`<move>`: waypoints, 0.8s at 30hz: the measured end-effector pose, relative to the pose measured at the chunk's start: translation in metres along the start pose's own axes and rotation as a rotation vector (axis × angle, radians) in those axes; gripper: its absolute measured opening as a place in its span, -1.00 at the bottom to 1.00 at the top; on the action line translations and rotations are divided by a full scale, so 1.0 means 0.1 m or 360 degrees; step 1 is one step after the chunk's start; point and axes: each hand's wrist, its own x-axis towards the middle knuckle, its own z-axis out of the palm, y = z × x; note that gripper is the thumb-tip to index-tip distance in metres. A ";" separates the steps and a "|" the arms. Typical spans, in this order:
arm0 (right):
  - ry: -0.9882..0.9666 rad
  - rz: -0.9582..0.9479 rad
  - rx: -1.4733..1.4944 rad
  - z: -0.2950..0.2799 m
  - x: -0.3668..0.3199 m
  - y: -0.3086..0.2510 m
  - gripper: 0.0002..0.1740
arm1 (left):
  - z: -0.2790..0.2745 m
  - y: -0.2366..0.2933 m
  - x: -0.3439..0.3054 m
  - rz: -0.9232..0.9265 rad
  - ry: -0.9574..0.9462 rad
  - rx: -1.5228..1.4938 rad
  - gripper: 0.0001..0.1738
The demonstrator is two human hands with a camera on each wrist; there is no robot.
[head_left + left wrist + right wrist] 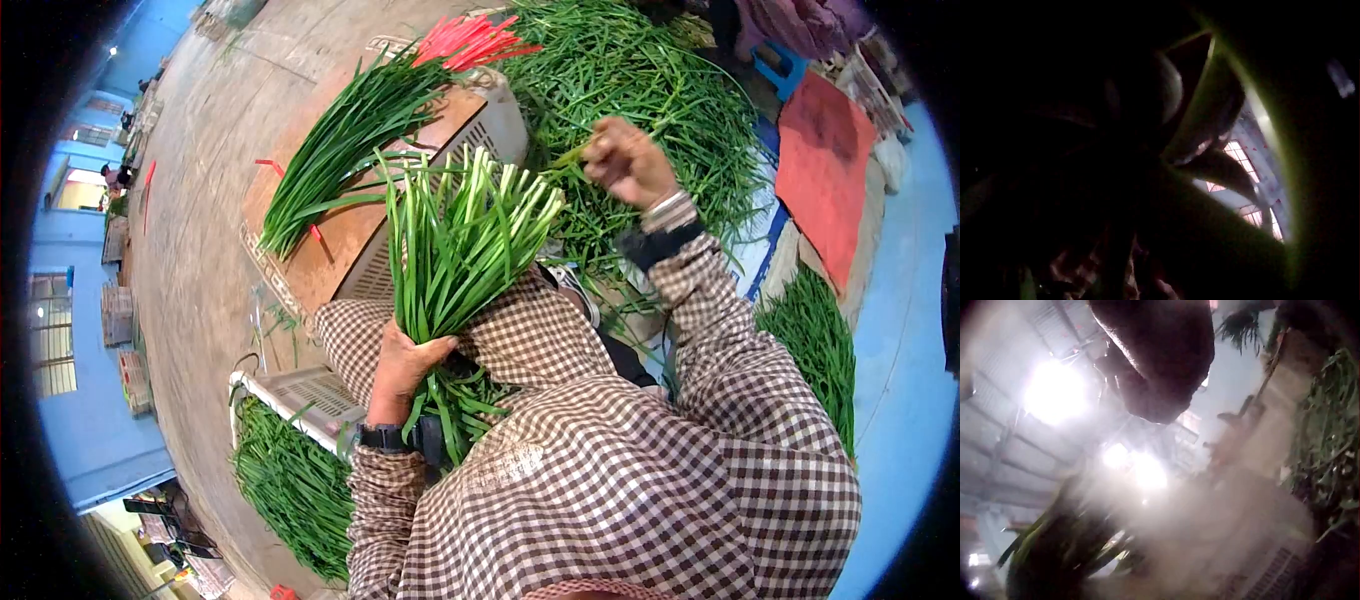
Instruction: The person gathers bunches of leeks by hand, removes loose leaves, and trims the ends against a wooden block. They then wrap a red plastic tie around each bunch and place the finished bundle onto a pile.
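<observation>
My left hand (408,362) grips a thick bunch of garlic chives (465,245) around its leafy middle. The pale cut ends fan out away from me, and loose leaves hang below the hand over my lap. Up to the right, my right hand (630,165) is raised over a big heap of chives (640,70), fingers curled. A few yellow-green chive stalks (568,158) stick out at its fingertips. The right wrist view shows this hand (1160,369) dark against bright lights. Leaves and shadow cover nearly all of the left wrist view.
A brown board (345,255) on an upturned plastic crate (505,120) bears a laid-out chive bundle (350,140) and red ties (475,43). More chives (295,490) lie by a white crate (310,395) at lower left. A red sheet (828,170) lies at right.
</observation>
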 end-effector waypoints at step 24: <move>0.0198 -0.0597 -0.3105 0.55 0.38 0.22 -0.81 | -0.01 -0.01 0.02 0.0075 -0.0055 0.0169 -0.43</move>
